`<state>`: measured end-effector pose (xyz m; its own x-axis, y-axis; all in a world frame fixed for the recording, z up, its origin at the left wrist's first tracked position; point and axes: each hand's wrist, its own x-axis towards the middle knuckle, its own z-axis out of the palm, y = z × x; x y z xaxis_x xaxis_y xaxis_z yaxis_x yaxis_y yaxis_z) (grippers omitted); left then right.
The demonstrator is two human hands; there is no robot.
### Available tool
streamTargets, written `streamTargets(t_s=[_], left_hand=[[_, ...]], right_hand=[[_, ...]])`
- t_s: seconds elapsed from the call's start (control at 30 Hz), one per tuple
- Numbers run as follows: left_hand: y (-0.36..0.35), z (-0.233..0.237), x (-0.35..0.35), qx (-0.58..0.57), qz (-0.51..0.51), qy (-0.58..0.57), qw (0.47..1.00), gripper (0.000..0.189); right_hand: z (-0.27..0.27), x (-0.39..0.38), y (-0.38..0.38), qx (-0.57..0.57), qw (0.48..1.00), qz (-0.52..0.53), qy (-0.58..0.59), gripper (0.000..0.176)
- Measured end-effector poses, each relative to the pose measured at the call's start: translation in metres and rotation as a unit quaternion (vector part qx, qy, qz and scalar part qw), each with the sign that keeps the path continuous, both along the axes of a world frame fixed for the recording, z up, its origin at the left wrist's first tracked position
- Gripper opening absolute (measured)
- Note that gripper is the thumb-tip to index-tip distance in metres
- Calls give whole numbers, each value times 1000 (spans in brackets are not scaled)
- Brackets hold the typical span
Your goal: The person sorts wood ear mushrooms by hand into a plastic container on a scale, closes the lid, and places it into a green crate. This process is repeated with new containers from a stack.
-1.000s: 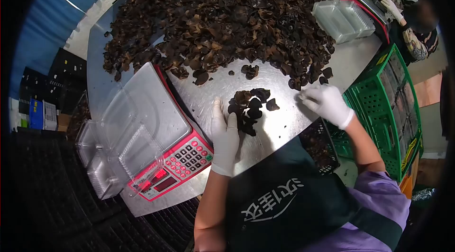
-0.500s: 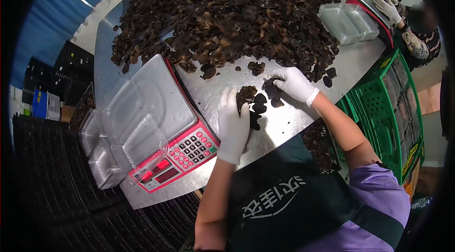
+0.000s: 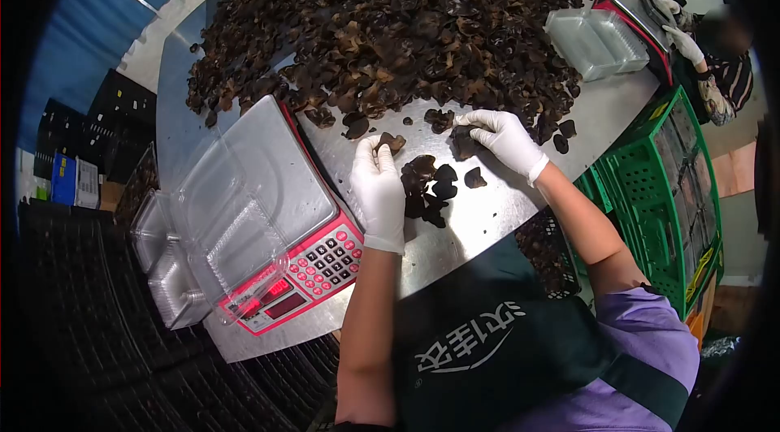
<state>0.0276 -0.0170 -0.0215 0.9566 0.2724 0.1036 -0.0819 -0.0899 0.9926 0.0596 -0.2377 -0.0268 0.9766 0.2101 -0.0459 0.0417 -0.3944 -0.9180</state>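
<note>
My left hand [image 3: 379, 192], in a white glove, pinches a brown fungus piece [image 3: 392, 142] just above the metal table, right of the scale. My right hand [image 3: 504, 140], also gloved, has its fingers closed on dark fungus pieces [image 3: 465, 144]. Between and below the hands, several loose dark pieces [image 3: 419, 175] lie in a small group on the table [image 3: 479, 217]. Beyond them rises a large heap of brown-black fungus [image 3: 406, 34]. An open clear plastic box [image 3: 244, 245] rests on the red and silver scale [image 3: 305, 205] to the left.
Clear boxes [image 3: 166, 278] stand left of the scale. At the upper right are more clear boxes [image 3: 597, 42], a second scale [image 3: 638, 10] and a co-worker's gloved hands [image 3: 684, 44]. A green crate [image 3: 642, 188] stands at the right; a dark basket [image 3: 552, 257] sits below the table edge.
My left hand has moved up and left, away from the small group, with a brown piece in its fingers. My right hand has shifted slightly. The co-worker's hands have moved.
</note>
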Motion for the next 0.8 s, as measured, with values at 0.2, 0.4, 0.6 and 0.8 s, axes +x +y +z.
streamTargets(t_s=[0.2, 0.4, 0.6, 0.8], left_hand=[[5, -14, -8, 68, -14, 45, 997, 21], [6, -25, -22, 176, -52, 43, 982, 38], [7, -25, -32, 61, -67, 43, 995, 43], [5, -12, -40, -22, -70, 82, 994, 45]], right_hand=[[24, -4, 30, 187, 956, -17, 225, 22], [38, 1, 47, -182, 950, 49, -250, 20], [21, -27, 72, -303, 837, 252, -379, 8], [36, -31, 41, -184, 906, 150, -350, 7]])
